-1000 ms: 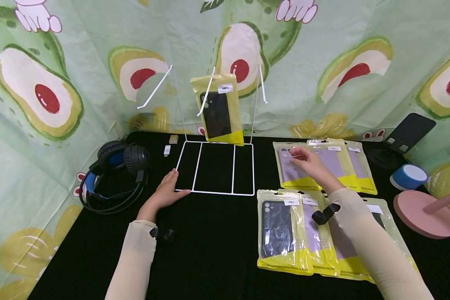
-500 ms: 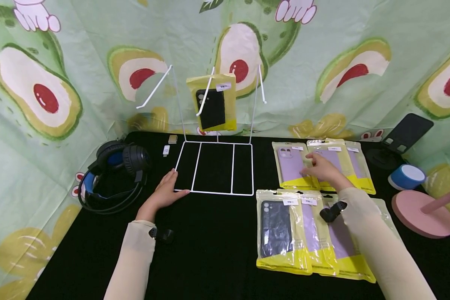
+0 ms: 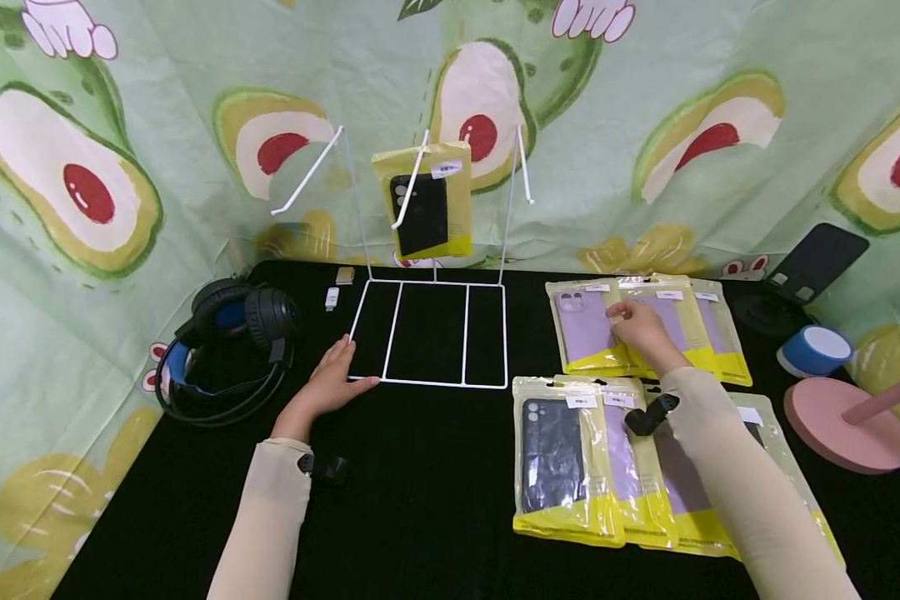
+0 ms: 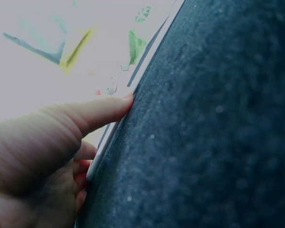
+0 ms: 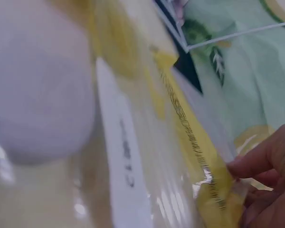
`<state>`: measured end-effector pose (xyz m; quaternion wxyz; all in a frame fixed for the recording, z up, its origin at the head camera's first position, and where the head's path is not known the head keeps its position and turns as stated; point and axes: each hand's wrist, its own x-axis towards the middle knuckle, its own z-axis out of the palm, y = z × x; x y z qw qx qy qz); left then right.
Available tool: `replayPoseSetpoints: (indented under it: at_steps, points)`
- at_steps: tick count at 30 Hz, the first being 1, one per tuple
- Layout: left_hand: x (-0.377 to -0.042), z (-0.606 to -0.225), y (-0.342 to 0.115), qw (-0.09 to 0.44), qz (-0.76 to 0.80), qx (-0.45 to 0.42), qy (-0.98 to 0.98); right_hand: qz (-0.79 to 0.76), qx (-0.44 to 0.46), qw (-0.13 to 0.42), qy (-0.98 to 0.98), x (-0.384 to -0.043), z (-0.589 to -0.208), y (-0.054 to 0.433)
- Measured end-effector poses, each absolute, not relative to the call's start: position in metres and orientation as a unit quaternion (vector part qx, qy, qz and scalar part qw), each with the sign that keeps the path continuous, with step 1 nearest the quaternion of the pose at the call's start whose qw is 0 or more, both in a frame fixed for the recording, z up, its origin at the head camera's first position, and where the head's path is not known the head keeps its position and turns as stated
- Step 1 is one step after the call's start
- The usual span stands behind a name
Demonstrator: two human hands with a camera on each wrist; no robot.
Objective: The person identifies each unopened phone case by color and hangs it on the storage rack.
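Observation:
My left hand (image 3: 332, 385) lies at the front left corner of a white wire display rack (image 3: 444, 383), fingers straight along its side bar. In the left wrist view the thumb (image 4: 107, 110) presses against the front bar. My right hand (image 3: 645, 333) pinches the right edge of a yellow-clear bag holding a purple phone case (image 3: 581, 321), the leftmost of the back row. The right wrist view shows thumb and fingers (image 5: 263, 159) on that bag's yellow edge. A bagged black phone case (image 3: 427, 212) hangs from the rack's middle hook.
Several more bagged phone cases (image 3: 553, 454) lie in front of the back row. At the right stand a phone stand (image 3: 817, 262), a blue round item (image 3: 816, 354) and a pink base (image 3: 847, 425). Headphones (image 3: 228, 350) and a USB stick (image 3: 332, 298) lie left of the rack.
My right hand has moved over the back-row bags and now pinches the left purple case's bag. The hanging bag swung left and settled. My left hand stays on the rack.

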<state>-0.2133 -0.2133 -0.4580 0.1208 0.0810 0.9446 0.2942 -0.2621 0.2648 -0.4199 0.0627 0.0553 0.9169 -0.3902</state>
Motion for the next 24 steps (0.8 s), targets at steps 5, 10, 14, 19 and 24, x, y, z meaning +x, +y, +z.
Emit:
replayPoseSetpoints:
  at_steps: [5, 10, 14, 19, 24]
  points:
    - [-0.215, -0.459, -0.213, 0.129, 0.276, 0.076, 0.949, -0.439, 0.056, -0.012, 0.897, -0.253, -0.411, 0.261]
    - [-0.214, -0.457, -0.213, 0.127, 0.277, 0.077, 0.949, -0.500, 0.045, -0.092, 0.860, -0.238, -0.395, 0.251]
    - [-0.213, -0.455, -0.213, 0.126, 0.281, 0.080, 0.948, -0.570, 0.024, -0.144, 0.809, -0.224, -0.377, 0.242]
    - [-0.213, -0.455, -0.213, 0.127, 0.277, 0.079, 0.949, -0.684, -0.054, -0.208, 0.697, -0.201, -0.351, 0.232]
    - [-0.213, -0.455, -0.213, 0.128, 0.281, 0.080, 0.948, -0.700, -0.153, -0.271, 0.643, -0.175, -0.325, 0.223]
